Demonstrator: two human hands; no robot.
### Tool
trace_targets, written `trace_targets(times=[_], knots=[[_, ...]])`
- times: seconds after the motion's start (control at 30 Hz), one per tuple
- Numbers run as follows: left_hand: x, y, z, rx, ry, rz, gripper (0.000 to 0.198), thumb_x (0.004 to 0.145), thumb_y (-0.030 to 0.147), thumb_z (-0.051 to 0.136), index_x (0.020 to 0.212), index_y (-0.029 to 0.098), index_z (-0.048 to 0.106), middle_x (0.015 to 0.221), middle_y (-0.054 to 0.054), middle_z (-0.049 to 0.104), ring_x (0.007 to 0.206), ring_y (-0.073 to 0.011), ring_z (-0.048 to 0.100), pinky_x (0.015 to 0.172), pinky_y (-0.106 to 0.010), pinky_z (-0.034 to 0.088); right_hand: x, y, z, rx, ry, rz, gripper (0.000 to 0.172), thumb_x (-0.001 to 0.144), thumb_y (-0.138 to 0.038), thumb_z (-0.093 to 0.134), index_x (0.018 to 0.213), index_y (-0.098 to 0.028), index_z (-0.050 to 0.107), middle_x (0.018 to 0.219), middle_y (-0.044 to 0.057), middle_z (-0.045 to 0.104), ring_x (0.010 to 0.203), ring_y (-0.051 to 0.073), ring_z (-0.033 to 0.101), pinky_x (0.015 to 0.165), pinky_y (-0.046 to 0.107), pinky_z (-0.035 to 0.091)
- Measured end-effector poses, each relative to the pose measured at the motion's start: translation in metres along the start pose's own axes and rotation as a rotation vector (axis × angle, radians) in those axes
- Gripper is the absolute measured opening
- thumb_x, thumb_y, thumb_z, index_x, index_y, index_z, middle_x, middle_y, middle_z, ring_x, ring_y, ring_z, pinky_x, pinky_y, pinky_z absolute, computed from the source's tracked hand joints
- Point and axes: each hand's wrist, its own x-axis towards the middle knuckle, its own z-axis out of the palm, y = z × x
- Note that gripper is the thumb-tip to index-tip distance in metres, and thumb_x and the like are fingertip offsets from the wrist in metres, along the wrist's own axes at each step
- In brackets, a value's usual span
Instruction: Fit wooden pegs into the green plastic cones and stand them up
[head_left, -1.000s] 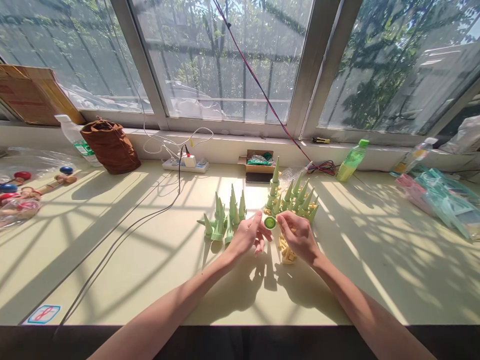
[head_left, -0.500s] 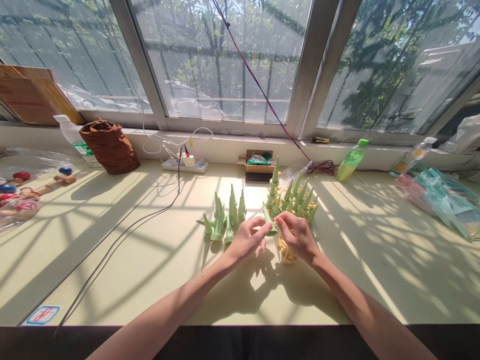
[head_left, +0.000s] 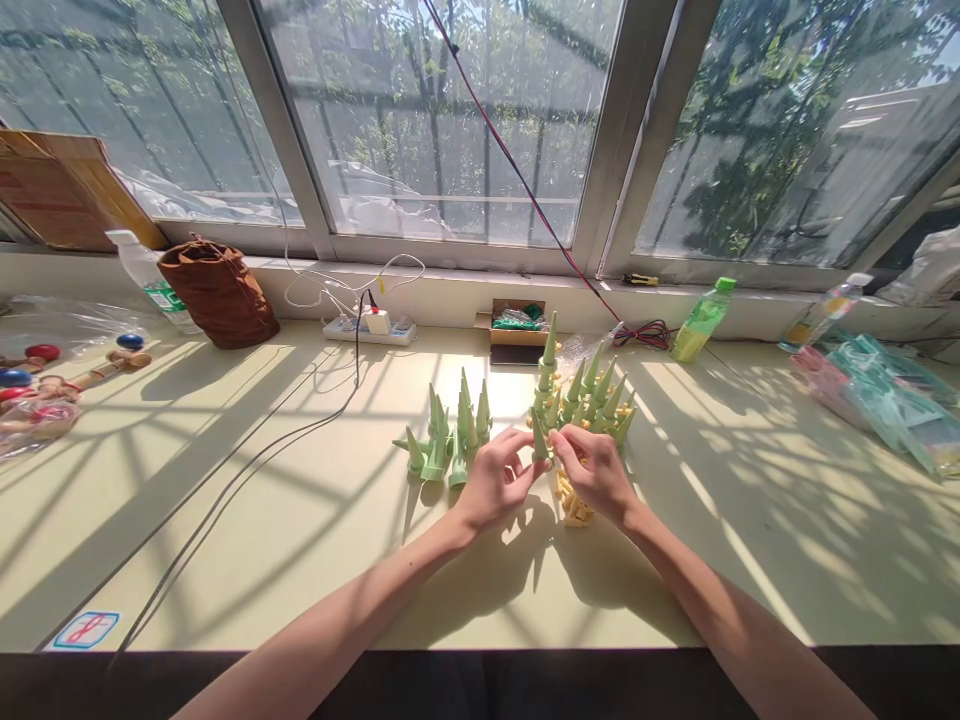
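Note:
Between the fingertips of my left hand (head_left: 493,478) is a pale green pointed cone (head_left: 539,442), its tip up. My right hand (head_left: 598,472) pinches close beside the cone's lower part; whatever lies in its fingertips is too small to make out. Under the right hand sits a heap of small yellow pieces (head_left: 576,510), partly covered by the fingers. Several similar green cones (head_left: 463,425) stand just beyond my left hand, one leaning to the left. Behind my right hand is a denser cluster of green cones (head_left: 592,388) with yellow bits showing among them.
A small open cardboard box (head_left: 517,335) and a power strip (head_left: 371,330) stand by the window. A black cable (head_left: 300,435) crosses the table's left side. Brown pouch (head_left: 219,292), green-capped bottle (head_left: 703,320), plastic packets (head_left: 889,400) and wooden toys (head_left: 67,385) lie farther out.
The cone in my left hand has turned more upright, and the left fingers have shifted their hold on it. My right hand has hardly moved.

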Motion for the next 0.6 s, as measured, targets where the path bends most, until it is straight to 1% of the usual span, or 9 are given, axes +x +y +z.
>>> trace_targets(times=[0.1,0.17,0.27,0.33,0.37,0.43,0.5,0.53,0.6], knots=[[-0.0004,-0.0007,-0.0001,0.04,0.009,0.028,0.017,0.088,0.026,0.061,0.102,0.017,0.067,0.098,-0.005,0.059,0.056,-0.0062,0.048,0.049,-0.019,0.044,-0.0002,0.0004,0.0013,0.0,0.014,0.001,0.04,0.097,-0.033,0.046,0.06,-0.02,0.037,0.051,-0.006,0.032,0.046,0.009,0.029,0.048,0.025,0.023],[-0.0009,0.0005,0.0001,0.052,0.028,0.021,0.02,0.09,0.029,0.06,0.105,0.017,0.066,0.1,-0.005,0.059,0.055,-0.0064,0.047,0.049,-0.02,0.044,-0.0004,-0.0001,0.0018,0.014,0.03,0.012,0.04,0.097,-0.034,0.046,0.061,-0.02,0.038,0.052,-0.006,0.034,0.046,0.009,0.031,0.048,0.025,0.025],[-0.0008,0.0031,0.0005,0.032,0.098,-0.049,0.028,0.092,0.037,0.058,0.11,0.016,0.062,0.099,-0.006,0.061,0.051,-0.0064,0.046,0.047,-0.021,0.042,-0.0007,-0.0013,0.0017,0.046,0.081,0.026,0.037,0.098,-0.034,0.046,0.064,-0.02,0.043,0.053,-0.005,0.038,0.047,0.009,0.035,0.048,0.024,0.027],[0.0001,0.0043,0.0002,0.001,0.129,-0.12,0.033,0.094,0.045,0.055,0.104,0.015,0.061,0.094,-0.005,0.064,0.049,-0.0071,0.048,0.046,-0.022,0.041,-0.0009,-0.0016,0.0014,0.058,0.135,0.023,0.035,0.099,-0.034,0.047,0.066,-0.02,0.046,0.053,-0.006,0.038,0.047,0.01,0.035,0.048,0.024,0.028],[0.0007,0.0047,0.0,-0.015,0.127,-0.157,0.036,0.094,0.049,0.052,0.097,0.014,0.062,0.089,-0.005,0.065,0.048,-0.0077,0.049,0.046,-0.022,0.041,-0.001,-0.0015,0.0014,0.061,0.158,0.016,0.035,0.099,-0.034,0.047,0.067,-0.02,0.047,0.053,-0.006,0.038,0.047,0.01,0.035,0.047,0.024,0.029],[0.0019,0.0048,-0.0005,-0.056,0.085,-0.239,0.05,0.096,0.056,0.043,0.078,0.013,0.063,0.073,-0.004,0.065,0.044,-0.009,0.05,0.046,-0.023,0.04,-0.0012,-0.0006,0.0015,0.064,0.179,-0.007,0.033,0.099,-0.034,0.048,0.069,-0.02,0.048,0.054,-0.006,0.039,0.047,0.01,0.036,0.047,0.024,0.03],[0.003,0.0046,-0.0005,-0.132,0.01,-0.329,0.064,0.096,0.062,0.036,0.064,0.013,0.062,0.059,-0.004,0.062,0.039,-0.0098,0.048,0.044,-0.024,0.038,-0.0014,0.0007,0.0017,0.069,0.153,-0.039,0.032,0.099,-0.033,0.047,0.071,-0.021,0.051,0.055,-0.005,0.042,0.048,0.011,0.039,0.048,0.024,0.031],[0.0035,0.0045,-0.0004,-0.179,-0.029,-0.371,0.068,0.095,0.065,0.035,0.059,0.013,0.062,0.055,-0.005,0.06,0.036,-0.01,0.048,0.042,-0.024,0.036,-0.0016,0.0013,0.0018,0.071,0.129,-0.053,0.031,0.099,-0.033,0.047,0.072,-0.021,0.052,0.055,-0.005,0.044,0.048,0.011,0.04,0.048,0.025,0.032],[0.0043,0.0045,-0.0001,-0.273,-0.095,-0.435,0.072,0.093,0.068,0.035,0.058,0.012,0.063,0.053,-0.006,0.061,0.033,-0.0097,0.046,0.037,-0.024,0.031,-0.0018,0.0022,0.0017,0.068,0.086,-0.076,0.03,0.1,-0.033,0.047,0.073,-0.021,0.053,0.056,-0.004,0.046,0.048,0.012,0.042,0.049,0.025,0.033]])
